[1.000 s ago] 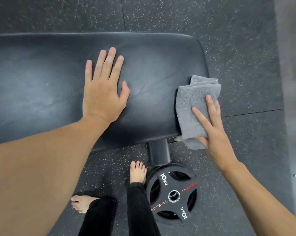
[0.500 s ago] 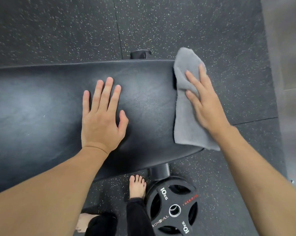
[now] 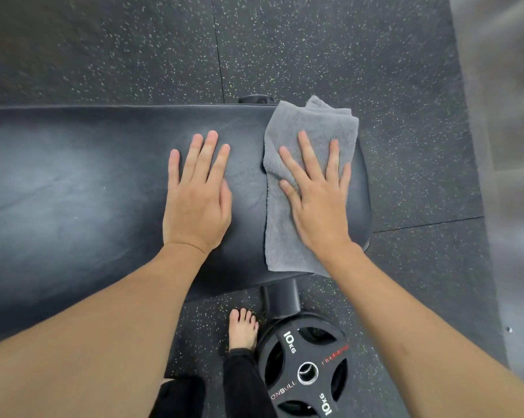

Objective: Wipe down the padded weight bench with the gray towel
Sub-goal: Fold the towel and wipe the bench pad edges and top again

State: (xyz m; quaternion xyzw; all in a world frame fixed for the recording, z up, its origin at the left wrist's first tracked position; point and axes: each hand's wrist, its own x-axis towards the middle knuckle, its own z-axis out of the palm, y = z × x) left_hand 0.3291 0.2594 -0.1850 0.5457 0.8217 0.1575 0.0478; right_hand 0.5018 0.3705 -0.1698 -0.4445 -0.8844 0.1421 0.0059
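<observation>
Head view: the right hand (image 3: 318, 203) lies flat with fingers spread on the gray towel (image 3: 287, 188), which is draped over the right end of the bench (image 3: 73, 188). Left hand (image 3: 197, 197) rests open, palm down, on the bare pad just beside it. A weight plate (image 3: 306, 372) sits on the floor (image 3: 330, 49) below, beside a bare foot (image 3: 242, 330).

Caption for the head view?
Right hand presses gray towel flat on bench end; left hand braces beside it.
</observation>
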